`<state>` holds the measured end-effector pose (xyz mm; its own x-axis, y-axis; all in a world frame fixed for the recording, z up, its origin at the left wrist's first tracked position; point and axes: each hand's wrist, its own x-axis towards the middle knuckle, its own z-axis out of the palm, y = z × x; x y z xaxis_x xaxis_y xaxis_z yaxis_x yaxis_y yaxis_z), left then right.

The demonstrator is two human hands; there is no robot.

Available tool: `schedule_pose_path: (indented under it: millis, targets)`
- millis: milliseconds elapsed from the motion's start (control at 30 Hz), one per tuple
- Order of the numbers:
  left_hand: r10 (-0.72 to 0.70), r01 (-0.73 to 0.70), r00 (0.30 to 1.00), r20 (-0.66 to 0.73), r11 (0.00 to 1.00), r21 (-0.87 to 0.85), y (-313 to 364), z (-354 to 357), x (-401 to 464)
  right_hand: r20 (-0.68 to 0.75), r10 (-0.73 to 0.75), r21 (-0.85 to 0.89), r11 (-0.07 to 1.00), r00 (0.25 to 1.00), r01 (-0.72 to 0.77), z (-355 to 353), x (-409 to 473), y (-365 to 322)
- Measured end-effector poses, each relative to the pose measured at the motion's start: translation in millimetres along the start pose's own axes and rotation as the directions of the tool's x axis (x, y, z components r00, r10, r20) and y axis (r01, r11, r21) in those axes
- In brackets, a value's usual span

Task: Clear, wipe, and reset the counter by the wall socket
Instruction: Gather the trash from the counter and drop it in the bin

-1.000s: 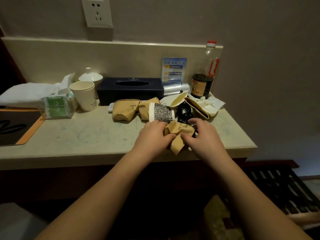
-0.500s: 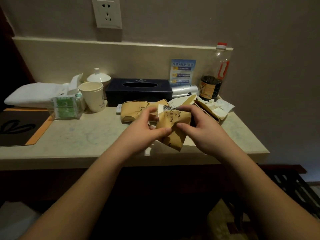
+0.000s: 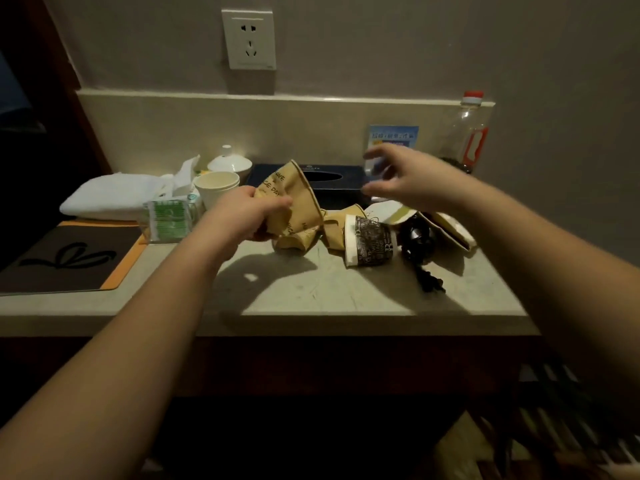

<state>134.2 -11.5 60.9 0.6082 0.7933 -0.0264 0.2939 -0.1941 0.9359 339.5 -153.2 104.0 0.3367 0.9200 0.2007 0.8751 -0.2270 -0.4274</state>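
While the left hand (image 3: 249, 216) grips a flattened tan paper cup (image 3: 287, 199), fingers and thumb curled round its lower end so it stands lifted clear of the counter (image 3: 311, 292), the right hand (image 3: 408, 181) hangs free above the rubbish w/ fingers spread apart & loosely bent, holding nothing. Probably the left is acting as collector, stacking crushed cups in one fist so the other can keep picking.

Rest of the litter sits mid-counter, below & right of the wall socket (image 3: 249, 39): more crushed tan cups (image 3: 332, 230), a patterned black-and-white cup (image 3: 370, 240) on its side, a black cord w/ plug (image 3: 422, 258) just beside it, and opened white wrappers (image 3: 446, 226) at the right. Behind these, a dark tissue box (image 3: 332, 181) against the backsplash & a near-empty bottle (image 3: 467, 133) in the corner. Towel (image 3: 110, 195), upright paper cup (image 3: 216, 188) & green packet (image 3: 168, 220) at the left look like keepers, not trash.

Vs half a sec ago: both hands were pinching that one cup together at centre; now the right has let go & moved up toward the back-right, while the left has carried the cup leftward. View has shifted a bit too, socket nearer centre. Clearing is barely begun; wiping not yet started.
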Motion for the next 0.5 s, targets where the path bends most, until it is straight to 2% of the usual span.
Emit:
schedule_pose_path:
  millis: [67, 133, 233, 333, 500]
  targets:
    - [-0.038, 0.040, 0.998, -0.056, 0.998, 0.041, -4.5, 2.2, 13.1, 0.062, 0.026, -0.228, 0.973, 0.998, -0.011, -5.0, 9.1, 13.6]
    - [-0.084, 0.087, 0.995, -0.062, 0.995, 0.039, -7.1, 7.2, 23.6, 0.179, 0.036, -0.433, 0.900, 0.983, 0.045, 1.1, 14.3, 17.7]
    - [-0.152, 0.156, 0.984, -0.092, 0.987, 0.047, -6.8, 13.8, 34.4, 0.283, 0.062, -0.630, 0.764, 0.957, 0.137, 17.5, 20.1, 13.5]
    - [-0.199, 0.211, 0.974, -0.106, 0.971, 0.115, -6.3, 21.3, 38.0, 0.338, 0.089, -0.700, 0.689, 0.937, 0.187, 30.8, 26.2, 10.3]
    - [-0.296, 0.295, 0.955, -0.028, 0.935, 0.196, -9.9, 25.1, 38.0, 0.355, 0.121, -0.721, 0.666, 0.927, 0.189, 43.9, 33.3, 11.3]
